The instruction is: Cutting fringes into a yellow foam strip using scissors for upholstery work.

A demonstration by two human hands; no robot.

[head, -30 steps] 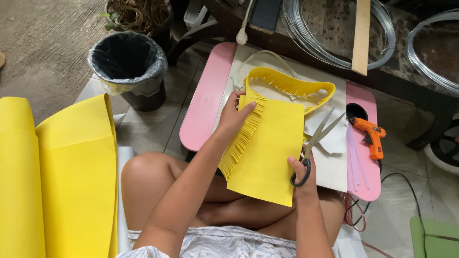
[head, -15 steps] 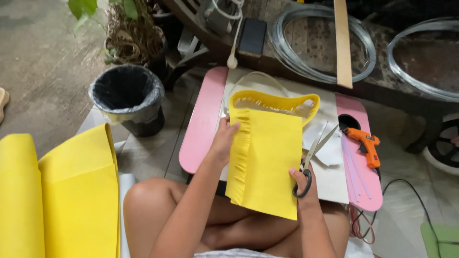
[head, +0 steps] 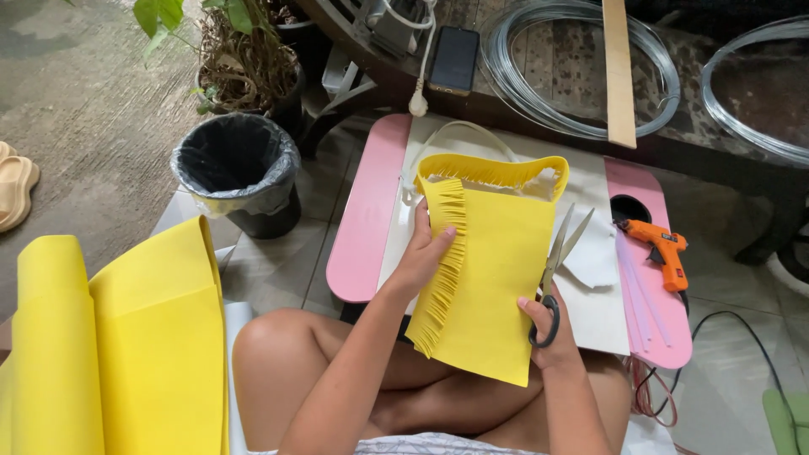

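Your knees are crossed under a yellow foam sheet (head: 497, 286), which you hold tilted over your lap and the near edge of the pink bench (head: 362, 227). Your left hand (head: 421, 257) has its grip closed on the sheet's fringed left edge, thumb on top. Your right hand (head: 552, 324) steadies the sheet's right edge, its grip closed through the handles of the scissors (head: 556, 261); blades part open, pointing away from you.

Beside you on the floor, left: rolled yellow foam (head: 109, 345).

On the bench beyond the sheet: a fringed yellow foam band (head: 493, 168), white paper (head: 594, 253), an orange glue gun (head: 661, 251) at right.

Further off: lined black bin (head: 240, 173), potted plant (head: 244, 59), phone (head: 455, 59), wire coils (head: 581, 67), wooden strip (head: 619, 76).
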